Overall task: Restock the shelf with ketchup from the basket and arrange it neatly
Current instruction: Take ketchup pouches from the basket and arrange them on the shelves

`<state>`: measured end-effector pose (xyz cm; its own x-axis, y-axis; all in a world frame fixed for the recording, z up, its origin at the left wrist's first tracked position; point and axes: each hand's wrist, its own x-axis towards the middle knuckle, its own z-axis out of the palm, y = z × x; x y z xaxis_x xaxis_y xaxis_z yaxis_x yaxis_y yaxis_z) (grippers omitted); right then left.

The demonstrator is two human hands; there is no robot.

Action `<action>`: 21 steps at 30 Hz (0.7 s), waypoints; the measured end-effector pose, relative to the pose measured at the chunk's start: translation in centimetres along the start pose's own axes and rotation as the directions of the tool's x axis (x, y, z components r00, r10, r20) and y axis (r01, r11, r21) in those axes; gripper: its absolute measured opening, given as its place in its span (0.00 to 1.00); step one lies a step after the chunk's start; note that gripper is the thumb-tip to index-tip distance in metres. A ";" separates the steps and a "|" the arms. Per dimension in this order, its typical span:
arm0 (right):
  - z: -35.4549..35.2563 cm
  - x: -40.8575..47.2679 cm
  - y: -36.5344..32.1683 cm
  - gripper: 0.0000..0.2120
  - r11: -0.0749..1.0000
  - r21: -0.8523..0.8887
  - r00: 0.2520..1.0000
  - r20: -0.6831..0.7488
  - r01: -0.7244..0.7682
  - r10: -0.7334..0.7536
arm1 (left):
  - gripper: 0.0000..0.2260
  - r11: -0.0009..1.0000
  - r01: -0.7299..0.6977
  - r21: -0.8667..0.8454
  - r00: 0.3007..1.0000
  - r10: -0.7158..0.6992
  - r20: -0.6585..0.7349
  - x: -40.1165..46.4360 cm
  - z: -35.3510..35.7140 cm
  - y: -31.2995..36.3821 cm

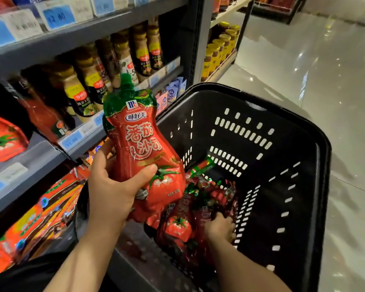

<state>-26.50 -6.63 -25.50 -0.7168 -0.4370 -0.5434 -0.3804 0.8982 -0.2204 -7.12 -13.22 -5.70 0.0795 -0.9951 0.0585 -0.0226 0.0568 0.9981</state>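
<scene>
A red ketchup pouch [142, 144] with a green spout cap is held upright in the left hand [112, 190], whose grip is closed around the pouch's lower half, the thumb pressed across the front above the printed tomato. The pouch is raised above the near left corner of a black plastic basket [282, 148] with slotted walls. The right hand [220, 228] is lowered into the basket, its fingers laid among a heap of further ketchup pouches [178, 225] at the bottom; whether this grip is clenched on a pouch or merely resting cannot be told, since the fingertips are hidden among the packets. A grey shelf [51, 148] is seen to the left of the basket, with blue price labels [58, 16] fixed along its edges. On the middle level a row of sauce bottles [86, 81] with yellow and dark labels is lined up, and one similar red tomato pouch [2, 138] is seen at the far left. Orange packets [40, 218] are stacked on the level below. A glossy pale floor [314, 70] is visible to the right.
</scene>
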 end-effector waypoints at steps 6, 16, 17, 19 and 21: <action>0.3 0.6 0.4 0.16 0.997 -0.015 0.995 0.072 0.076 -0.075 | 0.37 1.000 -0.014 -0.022 1.000 0.014 0.006 -0.1 0.1 0.2; -4.3 0.6 -2.4 0.15 0.942 0.228 0.958 0.085 0.248 -0.273 | 0.32 0.996 -0.028 -0.082 0.999 0.025 -0.042 -0.5 0.0 1.4; -5.3 0.4 -3.6 0.14 0.916 0.261 0.936 0.094 0.306 -0.339 | 0.30 0.994 -0.022 -0.104 0.999 0.017 -0.045 -0.6 0.0 1.7; -7.5 -0.9 -6.2 0.13 0.833 0.358 0.878 0.070 0.421 -0.474 | 0.29 0.991 -0.018 -0.133 0.998 0.010 -0.061 -0.9 -0.5 2.1; -9.7 -2.9 -8.5 0.14 0.717 0.444 0.803 -0.010 0.537 -0.596 | 0.29 0.981 -0.005 -0.194 0.995 -0.015 -0.101 -1.6 -1.2 2.7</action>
<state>-26.85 -13.44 -14.20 -0.3550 -0.8864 -0.2971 -0.3989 0.4310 -0.8094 -6.14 -11.38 -3.05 0.1797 -0.9827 0.0453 0.1712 0.0766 0.9822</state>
